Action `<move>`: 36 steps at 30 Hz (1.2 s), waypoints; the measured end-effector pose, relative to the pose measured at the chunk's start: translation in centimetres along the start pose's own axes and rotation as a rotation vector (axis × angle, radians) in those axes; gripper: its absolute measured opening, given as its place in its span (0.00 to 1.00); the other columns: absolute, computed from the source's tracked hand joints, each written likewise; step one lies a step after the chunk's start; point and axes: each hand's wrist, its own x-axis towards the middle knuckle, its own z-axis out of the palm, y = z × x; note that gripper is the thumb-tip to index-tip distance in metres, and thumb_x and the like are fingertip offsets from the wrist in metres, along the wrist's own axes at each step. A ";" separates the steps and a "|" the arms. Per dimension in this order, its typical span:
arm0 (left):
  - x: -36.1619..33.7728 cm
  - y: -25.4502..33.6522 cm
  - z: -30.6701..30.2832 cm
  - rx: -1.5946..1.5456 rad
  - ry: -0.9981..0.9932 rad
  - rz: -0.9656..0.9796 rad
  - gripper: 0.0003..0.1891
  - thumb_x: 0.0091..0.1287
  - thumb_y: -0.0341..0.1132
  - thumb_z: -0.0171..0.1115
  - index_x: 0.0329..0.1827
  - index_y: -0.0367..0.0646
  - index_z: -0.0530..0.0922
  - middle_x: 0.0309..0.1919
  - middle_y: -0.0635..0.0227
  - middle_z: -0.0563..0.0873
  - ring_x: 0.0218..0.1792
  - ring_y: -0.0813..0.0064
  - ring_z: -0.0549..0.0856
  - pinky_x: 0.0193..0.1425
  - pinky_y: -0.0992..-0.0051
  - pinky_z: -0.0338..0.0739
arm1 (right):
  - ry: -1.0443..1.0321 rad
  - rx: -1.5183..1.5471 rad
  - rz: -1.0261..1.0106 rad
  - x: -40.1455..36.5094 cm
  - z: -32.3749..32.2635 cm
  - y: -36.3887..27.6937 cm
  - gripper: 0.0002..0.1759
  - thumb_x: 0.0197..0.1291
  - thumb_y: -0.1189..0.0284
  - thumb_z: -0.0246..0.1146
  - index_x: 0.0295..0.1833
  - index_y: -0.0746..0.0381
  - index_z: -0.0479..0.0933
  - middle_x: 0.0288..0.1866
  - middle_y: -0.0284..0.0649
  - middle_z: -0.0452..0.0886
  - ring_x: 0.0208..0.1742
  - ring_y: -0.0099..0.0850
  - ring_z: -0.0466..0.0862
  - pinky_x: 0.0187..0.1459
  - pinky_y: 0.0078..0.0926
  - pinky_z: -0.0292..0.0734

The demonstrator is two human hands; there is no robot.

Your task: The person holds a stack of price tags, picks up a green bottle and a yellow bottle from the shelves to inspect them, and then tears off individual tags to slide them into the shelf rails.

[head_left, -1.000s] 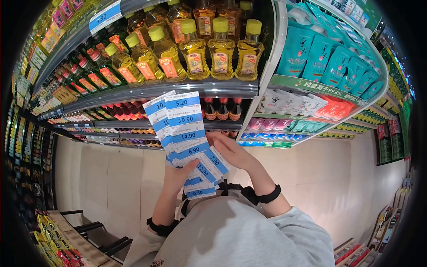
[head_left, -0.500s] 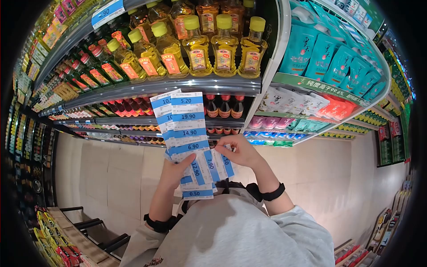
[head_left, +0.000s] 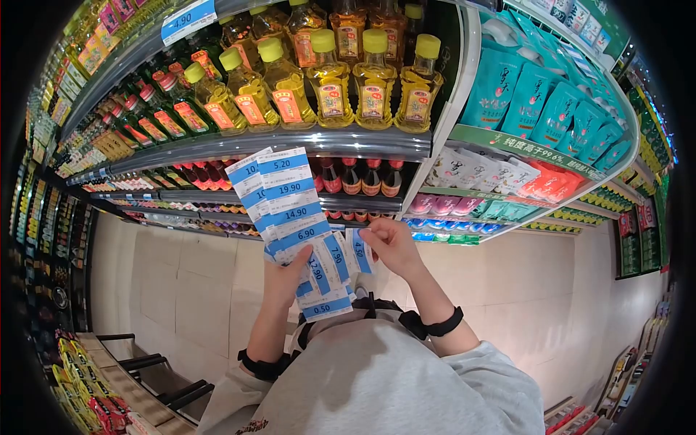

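Observation:
My left hand [head_left: 285, 279] grips a fanned bundle of price labels [head_left: 291, 196], its thumb pressed on the strips near the 6.90 and 12.90 prints. The labels are white with blue bands; a 0.50 one hangs at the bottom. My right hand [head_left: 394, 248] pinches a single price label [head_left: 359, 254] marked 4.50 by its edge, just right of the bundle. Both hands are in front of my body, below the shelf edge. The left fingers are mostly hidden behind the bundle.
Ahead, a curved shelf [head_left: 348, 140] carries yellow-capped bottles [head_left: 333, 83], with red-capped sauce bottles [head_left: 371, 179] below. To the right stands a rack with teal pouches [head_left: 525, 94]. A shelf price tag [head_left: 188, 20] reads 4.90. Black metal bars [head_left: 163, 377] stick out at lower left.
My right hand has drawn the 4.50 label sideways, away from the bundle. The bundle has tilted and shifted slightly left in my left hand.

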 end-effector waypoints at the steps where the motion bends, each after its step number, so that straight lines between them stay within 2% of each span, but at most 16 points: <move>1: 0.1 0.0 0.0 -0.015 0.012 0.012 0.14 0.55 0.25 0.62 0.45 0.35 0.72 0.39 0.62 0.81 0.37 0.73 0.82 0.40 0.76 0.78 | -0.001 -0.001 -0.002 -0.1 0.0 0.0 0.08 0.57 0.73 0.59 0.28 0.65 0.72 0.14 0.28 0.73 0.16 0.14 0.70 0.17 0.13 0.62; 3: 0.2 0.0 0.1 -0.037 0.006 0.028 0.14 0.55 0.25 0.62 0.45 0.35 0.72 0.39 0.61 0.81 0.38 0.73 0.82 0.40 0.76 0.77 | 0.081 0.008 -0.024 -0.1 0.0 0.0 0.07 0.58 0.73 0.58 0.30 0.66 0.73 0.17 0.30 0.75 0.17 0.14 0.71 0.18 0.13 0.63; 7: 0.5 -0.5 0.0 -0.043 0.027 0.086 0.15 0.56 0.24 0.62 0.46 0.35 0.71 0.40 0.61 0.80 0.40 0.73 0.81 0.40 0.76 0.77 | 0.094 0.042 -0.063 0.1 0.2 0.1 0.07 0.58 0.73 0.58 0.31 0.66 0.74 0.19 0.31 0.77 0.18 0.15 0.71 0.20 0.12 0.64; 9: 0.5 -0.4 -0.1 -0.041 0.025 0.086 0.15 0.56 0.24 0.62 0.46 0.35 0.71 0.41 0.61 0.80 0.40 0.73 0.81 0.41 0.76 0.77 | -0.097 0.144 0.101 -0.2 0.0 -0.9 0.07 0.58 0.73 0.57 0.31 0.65 0.74 0.18 0.30 0.76 0.17 0.12 0.70 0.17 0.12 0.62; 10: 0.4 -0.3 0.0 -0.039 0.023 0.083 0.16 0.56 0.24 0.62 0.47 0.35 0.71 0.41 0.61 0.80 0.40 0.73 0.81 0.41 0.76 0.77 | -0.099 0.144 0.101 -0.2 0.1 -0.9 0.07 0.58 0.73 0.57 0.31 0.65 0.74 0.18 0.30 0.76 0.17 0.12 0.70 0.17 0.12 0.62; 12: 0.0 0.4 0.5 -0.115 0.016 0.027 0.16 0.56 0.25 0.61 0.47 0.35 0.71 0.41 0.61 0.80 0.40 0.73 0.81 0.42 0.76 0.77 | -0.039 0.198 0.080 -0.1 0.1 -1.0 0.06 0.58 0.74 0.57 0.32 0.66 0.74 0.20 0.32 0.77 0.20 0.14 0.72 0.21 0.12 0.64; 16: -0.3 0.4 0.5 -0.242 -0.061 -0.147 0.16 0.56 0.25 0.61 0.48 0.35 0.71 0.42 0.61 0.80 0.40 0.72 0.81 0.42 0.75 0.78 | 0.019 0.203 -0.005 0.0 0.3 -1.0 0.06 0.58 0.74 0.57 0.32 0.66 0.74 0.20 0.30 0.77 0.21 0.13 0.72 0.22 0.11 0.63; 18: -0.4 0.4 0.6 -0.235 -0.061 -0.117 0.16 0.57 0.25 0.61 0.48 0.35 0.71 0.42 0.61 0.80 0.40 0.72 0.81 0.42 0.75 0.78 | 0.107 0.195 -0.097 0.1 0.6 -0.3 0.06 0.57 0.74 0.59 0.30 0.65 0.75 0.19 0.28 0.76 0.21 0.12 0.71 0.22 0.09 0.61; 22: -0.5 0.4 1.2 -0.248 -0.052 -0.058 0.16 0.57 0.24 0.61 0.48 0.35 0.71 0.42 0.61 0.80 0.40 0.72 0.81 0.42 0.75 0.78 | 0.200 0.199 -0.087 -0.6 1.2 -0.4 0.07 0.55 0.75 0.60 0.27 0.65 0.75 0.20 0.27 0.76 0.22 0.11 0.70 0.23 0.08 0.60; 24: -0.5 0.4 1.5 -0.234 -0.048 -0.026 0.16 0.57 0.24 0.61 0.48 0.35 0.71 0.42 0.61 0.80 0.40 0.72 0.81 0.42 0.75 0.78 | 0.346 0.243 -0.096 -1.1 2.0 -0.8 0.07 0.54 0.75 0.60 0.26 0.65 0.75 0.20 0.27 0.75 0.22 0.11 0.70 0.25 0.08 0.60; 27: -0.4 0.4 1.7 -0.211 -0.053 -0.001 0.15 0.57 0.24 0.60 0.48 0.35 0.71 0.42 0.61 0.80 0.40 0.72 0.81 0.42 0.75 0.78 | 0.428 0.226 -0.154 -1.5 2.6 -0.9 0.07 0.55 0.76 0.60 0.26 0.66 0.75 0.21 0.27 0.75 0.23 0.11 0.69 0.26 0.09 0.60; 31: -0.1 -0.4 1.9 -0.199 -0.018 0.043 0.17 0.56 0.25 0.61 0.48 0.35 0.70 0.42 0.61 0.80 0.40 0.72 0.81 0.42 0.75 0.78 | 0.496 0.214 -0.221 -1.6 2.8 -0.5 0.07 0.55 0.76 0.60 0.26 0.66 0.75 0.21 0.27 0.74 0.24 0.11 0.68 0.26 0.09 0.61; 33: -0.1 0.1 1.9 -0.187 0.003 0.053 0.17 0.56 0.25 0.62 0.49 0.35 0.70 0.42 0.61 0.80 0.40 0.72 0.81 0.41 0.75 0.78 | 0.553 0.210 -0.316 -1.3 2.6 -0.3 0.08 0.58 0.74 0.58 0.27 0.65 0.74 0.21 0.26 0.74 0.22 0.10 0.68 0.24 0.08 0.60; 36: -0.1 0.6 1.7 -0.165 0.045 0.056 0.18 0.56 0.26 0.63 0.49 0.35 0.69 0.43 0.60 0.79 0.40 0.72 0.81 0.41 0.75 0.78 | 0.474 0.159 -0.297 -0.8 2.3 -0.6 0.08 0.58 0.74 0.58 0.27 0.65 0.74 0.20 0.27 0.74 0.21 0.10 0.69 0.22 0.08 0.61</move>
